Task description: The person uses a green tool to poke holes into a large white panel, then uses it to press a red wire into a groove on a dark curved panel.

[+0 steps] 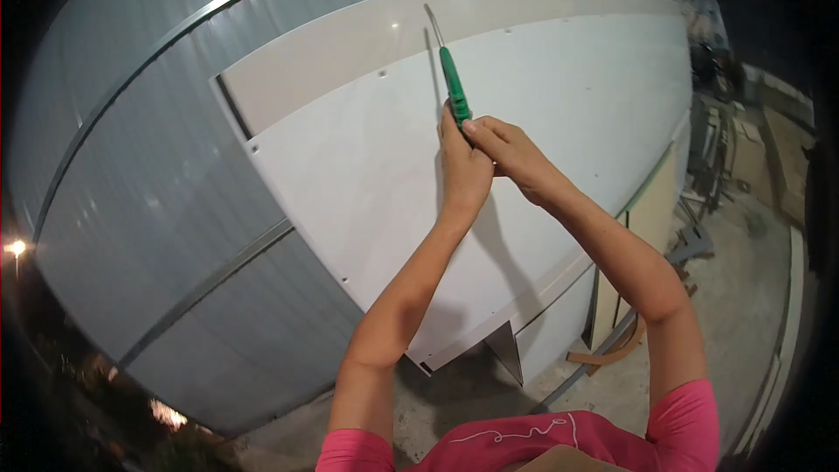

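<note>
Right, both your hands are up in front of you and meeting on one tool; your left hand (463,170) is closed in a fist round the lower end of the screwdriver (454,87), fingers curled tight with no gap showing; your right hand (511,153) comes in from the other side and folds over it, thumb tip pressed on the base of the green handle, the other fingers wrapped shut against the left hand; so both are clamped on the same grip. The screwdriver stands nearly upright, leaning a little to the left; its green handle sticks out above your hands and the thin metal shaft (433,26) runs on up to the beige board (350,44); whether the tip touches that surface I cannot tell, though a shadow lies just beside the shaft. Behind the tool is the big white panel (367,183), tilted across the view, with small holes (382,73) dotted along its edges; the beige board sits along its upper edge; the grey corrugated wall (131,166) fills the left side behind both. Down to the right, on the concrete floor (743,297), a curved wooden offcut (612,351) lies near the panel's lower corner; your pink sleeves (686,419) show at the bottom.
</note>
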`<state>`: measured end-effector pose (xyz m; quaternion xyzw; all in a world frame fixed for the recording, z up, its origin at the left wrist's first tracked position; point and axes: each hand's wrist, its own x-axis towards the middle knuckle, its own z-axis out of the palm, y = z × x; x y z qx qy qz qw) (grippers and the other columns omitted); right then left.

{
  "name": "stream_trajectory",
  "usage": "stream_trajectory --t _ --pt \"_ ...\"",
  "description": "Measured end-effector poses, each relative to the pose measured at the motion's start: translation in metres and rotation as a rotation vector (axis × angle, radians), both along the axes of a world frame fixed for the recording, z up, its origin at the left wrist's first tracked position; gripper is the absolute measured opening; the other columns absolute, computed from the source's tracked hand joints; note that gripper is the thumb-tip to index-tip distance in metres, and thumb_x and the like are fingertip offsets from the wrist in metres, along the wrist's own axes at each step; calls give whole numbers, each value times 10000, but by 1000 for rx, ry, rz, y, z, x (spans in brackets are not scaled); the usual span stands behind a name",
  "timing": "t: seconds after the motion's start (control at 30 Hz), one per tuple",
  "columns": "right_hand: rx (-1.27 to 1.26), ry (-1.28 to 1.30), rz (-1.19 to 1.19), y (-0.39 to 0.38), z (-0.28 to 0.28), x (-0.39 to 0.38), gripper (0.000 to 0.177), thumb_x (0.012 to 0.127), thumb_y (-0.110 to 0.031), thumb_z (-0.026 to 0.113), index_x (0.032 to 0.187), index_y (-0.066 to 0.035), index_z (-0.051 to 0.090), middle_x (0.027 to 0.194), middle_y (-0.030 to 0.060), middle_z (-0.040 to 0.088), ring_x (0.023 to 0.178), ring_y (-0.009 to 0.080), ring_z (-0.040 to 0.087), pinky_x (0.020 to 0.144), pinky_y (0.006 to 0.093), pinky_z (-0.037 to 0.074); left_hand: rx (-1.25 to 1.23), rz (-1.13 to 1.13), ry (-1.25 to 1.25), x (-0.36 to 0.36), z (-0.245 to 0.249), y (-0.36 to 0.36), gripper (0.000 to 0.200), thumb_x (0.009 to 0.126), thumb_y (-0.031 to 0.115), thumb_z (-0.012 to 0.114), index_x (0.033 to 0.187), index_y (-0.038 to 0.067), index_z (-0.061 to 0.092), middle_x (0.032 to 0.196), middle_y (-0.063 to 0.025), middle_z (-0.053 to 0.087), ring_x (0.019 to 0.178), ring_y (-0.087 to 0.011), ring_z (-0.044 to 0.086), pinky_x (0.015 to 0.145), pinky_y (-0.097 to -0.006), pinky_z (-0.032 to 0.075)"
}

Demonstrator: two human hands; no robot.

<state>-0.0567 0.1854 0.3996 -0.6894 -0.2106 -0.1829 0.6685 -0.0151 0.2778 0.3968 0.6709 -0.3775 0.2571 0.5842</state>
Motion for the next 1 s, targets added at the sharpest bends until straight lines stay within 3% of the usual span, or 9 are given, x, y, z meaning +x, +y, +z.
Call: stream_trajectory --t 0.23,0.3,0.4,0.53,0.77,0.8,0.87,0.9,1.0 --pt "49 -3 -165 -81 -17 -38 431 882 -478 477 906 -51 531 810 6 509 740 85 485 697 244 432 107 -185 185 -14 -18 -87 502 867 84 426 1330 -16 260 1218 -208 407 1084 -321 467 899 -373 413" --pt "49 10 -197 -115 -22 -54 477 861 -493 496 942 -26 539 870 49 546 809 125 526 735 285 457 7 -267 -2 -12 -29 -129 291 916 217 434 1139 34 390 855 -72 484 743 -132 499 498 -245 431" --pt "-16 -23 -175 -174 -27 -81 461 846 -528 505 882 -71 547 785 -10 513 731 65 485 681 226 428 52 -297 -2 -41 -31 -182 169 893 170 428 997 36 432 730 -60 504 522 -108 461 379 -248 355" --pt "-130 48 -236 -251 -32 -109 605 871 -503 458 1162 27 476 1039 162 565 907 218 585 811 324 500 62 -455 67 -84 -34 -246 217 750 28 380 958 -17 427 776 -121 531 578 -161 514 397 -268 395" --pt "-118 -6 -500 -313 -44 -155 615 870 -489 480 1098 81 447 935 185 553 869 208 591 748 303 518 -16 -588 75 -117 -48 -327 192 807 51 430 982 -22 464 766 -108 551 581 -159 526 430 -267 416" --pt "-160 85 -625 -322 -54 -158 496 820 -493 569 1023 -41 548 850 11 553 789 74 520 706 225 447 42 -604 60 -115 -48 -333 215 773 17 401 984 -11 431 780 -120 530 582 -162 520 402 -274 404" --pt "-29 57 -550 -325 -49 -149 656 816 -474 584 1268 -38 391 1015 84 559 887 112 560 779 256 465 -41 -552 114 -97 -60 -354 352 794 30 458 1129 -59 398 1009 -224 483 1000 -309 496 809 -385 424" --pt "-76 68 -554 -319 -43 -133 926 710 -584 627 1318 23 282 1032 182 551 950 240 561 749 329 492 -14 -461 41 -82 -58 -348 480 809 26 469 1264 -28 327 1076 -202 438 1023 -287 505 811 -358 450" --pt "-168 88 -547 -306 -18 -98 1024 701 -589 625 1348 73 188 1075 294 488 989 319 552 739 352 505 -102 -577 118 -58 -42 -337 591 830 56 510 1346 11 225 1167 -168 362 924 -262 551 795 -328 475"
